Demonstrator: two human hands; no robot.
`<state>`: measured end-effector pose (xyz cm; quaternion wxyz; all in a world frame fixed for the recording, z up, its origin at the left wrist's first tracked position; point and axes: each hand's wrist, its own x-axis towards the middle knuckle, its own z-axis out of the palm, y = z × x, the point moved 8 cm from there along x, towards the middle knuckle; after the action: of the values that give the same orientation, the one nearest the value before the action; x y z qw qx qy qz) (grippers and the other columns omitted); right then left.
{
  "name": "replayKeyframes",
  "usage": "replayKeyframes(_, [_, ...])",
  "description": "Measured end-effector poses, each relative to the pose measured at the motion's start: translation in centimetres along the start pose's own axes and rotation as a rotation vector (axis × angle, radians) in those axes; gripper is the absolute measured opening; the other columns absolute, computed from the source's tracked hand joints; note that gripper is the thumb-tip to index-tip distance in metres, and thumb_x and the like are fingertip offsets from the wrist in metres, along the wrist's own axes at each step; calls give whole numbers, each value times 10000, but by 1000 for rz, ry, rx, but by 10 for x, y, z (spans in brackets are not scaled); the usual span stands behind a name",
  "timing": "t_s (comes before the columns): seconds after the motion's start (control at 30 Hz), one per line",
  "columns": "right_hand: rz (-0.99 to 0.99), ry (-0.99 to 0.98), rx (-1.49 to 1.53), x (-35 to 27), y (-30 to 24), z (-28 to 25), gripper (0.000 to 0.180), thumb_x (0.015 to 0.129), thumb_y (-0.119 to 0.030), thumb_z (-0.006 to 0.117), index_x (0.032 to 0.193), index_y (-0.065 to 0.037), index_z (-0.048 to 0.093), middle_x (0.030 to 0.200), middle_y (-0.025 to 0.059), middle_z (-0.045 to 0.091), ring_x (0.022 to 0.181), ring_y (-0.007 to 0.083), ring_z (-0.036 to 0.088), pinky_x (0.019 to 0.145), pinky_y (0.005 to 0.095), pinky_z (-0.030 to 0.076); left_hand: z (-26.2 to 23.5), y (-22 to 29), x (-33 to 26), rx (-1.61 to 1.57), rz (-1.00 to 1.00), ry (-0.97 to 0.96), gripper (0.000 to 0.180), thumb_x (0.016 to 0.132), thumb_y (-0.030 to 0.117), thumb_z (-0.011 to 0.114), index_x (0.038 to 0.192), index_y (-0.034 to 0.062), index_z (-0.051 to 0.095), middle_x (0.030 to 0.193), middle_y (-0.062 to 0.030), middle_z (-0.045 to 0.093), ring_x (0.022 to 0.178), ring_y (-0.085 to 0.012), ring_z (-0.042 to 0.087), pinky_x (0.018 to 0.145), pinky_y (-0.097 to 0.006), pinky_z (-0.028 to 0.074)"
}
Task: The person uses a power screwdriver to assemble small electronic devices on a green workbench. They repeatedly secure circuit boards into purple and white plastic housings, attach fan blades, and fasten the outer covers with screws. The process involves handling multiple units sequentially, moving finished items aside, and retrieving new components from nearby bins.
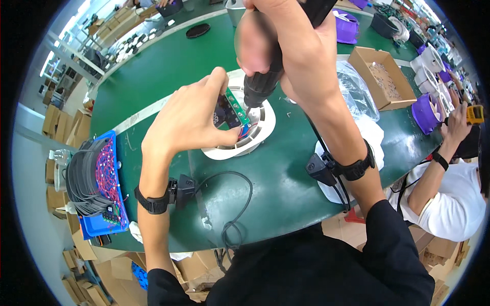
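Over on the green table [280, 196], there's a white housing [267, 122]; left of it a blue bin [93, 224], right a carton [399, 105], beyond it maybe a black lid [198, 31].

drill [261, 89] 1 | held board [236, 108] 1 | blue tray [94, 225] 1

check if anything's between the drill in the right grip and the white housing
Nothing visible: the power drill in the right grip points into the white housing, though the green circuit board in the left grip stands close on the drill's left.
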<state>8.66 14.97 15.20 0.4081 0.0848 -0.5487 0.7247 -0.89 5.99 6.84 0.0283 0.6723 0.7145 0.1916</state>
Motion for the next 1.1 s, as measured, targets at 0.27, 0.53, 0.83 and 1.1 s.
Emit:
replayKeyframes(0.27, [-80, -71, -115, 0, 3, -7, 325, 993, -325, 689, 1100, -27, 614, 640, 26, 567, 511, 107, 555, 499, 290, 462, 0, 10, -5, 52, 24, 46, 642, 674, 389, 825, 1118, 24, 540, 990, -204, 644, 953, -404, 647, 824, -470, 512])
replayKeyframes(0.53, [384, 210, -530, -7, 33, -134, 353, 931, -369, 770, 940, -56, 608, 697, 25, 596, 604, 127, 611, 510, 288, 492, -12, 0, -32, -215, 41, 285, 739, 627, 251, 885, 1238, 28, 534, 1281, -183, 554, 1187, -327, 581, 1029, -393, 475])
replayKeyframes(0.83, [25, -194, -1555, -28, 66, -153, 440, 887, -392, 788, 830, 33, 689, 757, 129, 700, 677, 203, 688, 668, 386, 554, -21, 37, -17, 14, 255, 503, 685, 654, 144, 878, 1243, 32, 548, 1387, -194, 549, 1264, -390, 538, 1076, -448, 455])
replayKeyframes(1.1, [435, -172, -332, -43, 120, -59, 331, 970, -288, 745, 1121, 1, 692, 939, 41, 708, 769, 93, 652, 654, 255, 544, -18, 10, -44, -271, 23, 890, 794, 742, 149, 863, 1407, 33, 444, 1447, -177, 527, 1319, -339, 518, 1077, -442, 461])
